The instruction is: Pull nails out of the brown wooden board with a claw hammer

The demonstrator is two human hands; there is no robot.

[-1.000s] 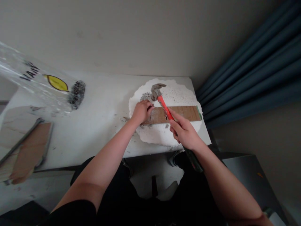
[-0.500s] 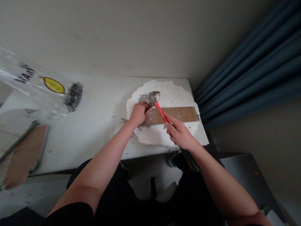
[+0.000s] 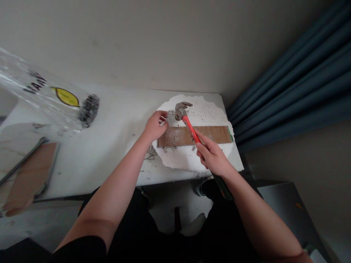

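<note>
Just beyond the right grip [image 3: 211, 155], closed around the hammer [image 3: 188, 125], lies the wooden board [image 3: 216, 134]; the left grip [image 3: 154, 128], fingers parted, has the board's left end just beside it.

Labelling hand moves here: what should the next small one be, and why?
Probably a light tap with the hammer: the right hand grips it, its head shows near what looks like a small nail at the board's far edge, and the left hand isn't touching that nail.
</note>
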